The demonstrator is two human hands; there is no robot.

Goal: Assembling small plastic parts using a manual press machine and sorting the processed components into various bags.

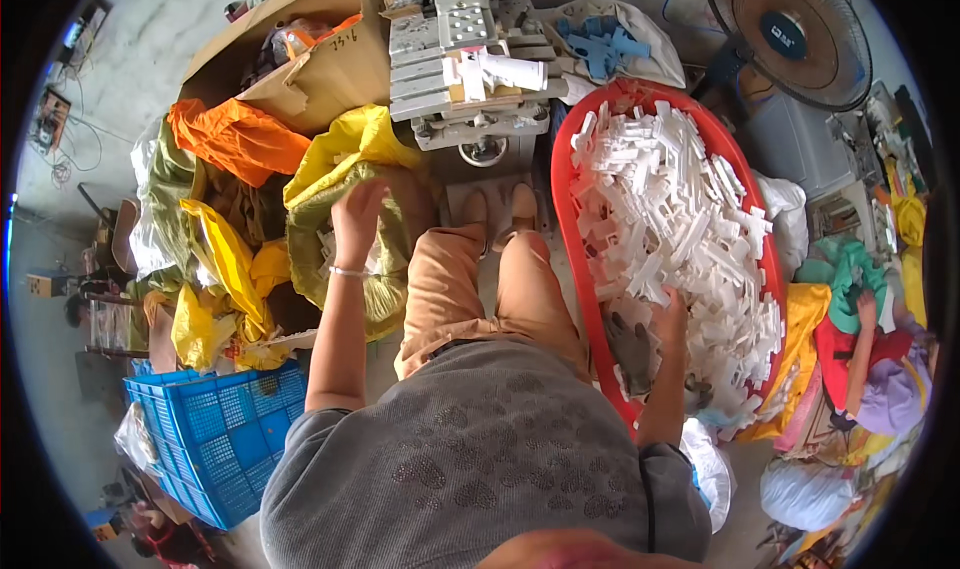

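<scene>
My left hand point(360, 211) is over the mouth of a green woven sack point(382, 307) with a yellow bag point(362, 141) at its far rim. Its fingers look loosely stretched, slightly blurred, and no piece shows in them. Inside the red tub point(570, 199), on the right, my right hand point(670, 317) closes its fingertips on a white plastic piece point(652, 291) at the heap's near left side. The tub is heaped with white plastic pieces point(685, 209). A white pistol-shaped plastic part point(508, 73) lies on the grey machine's bed point(425, 87) straight ahead.
A dark grey glove point(628, 351) lies in the tub. Left are a cardboard box point(335, 74), an orange bag point(240, 139) and a blue crate point(215, 434). A sack of blue pieces point(605, 49) and a fan point(790, 34) stand far right; another person's arm point(860, 354) shows at right.
</scene>
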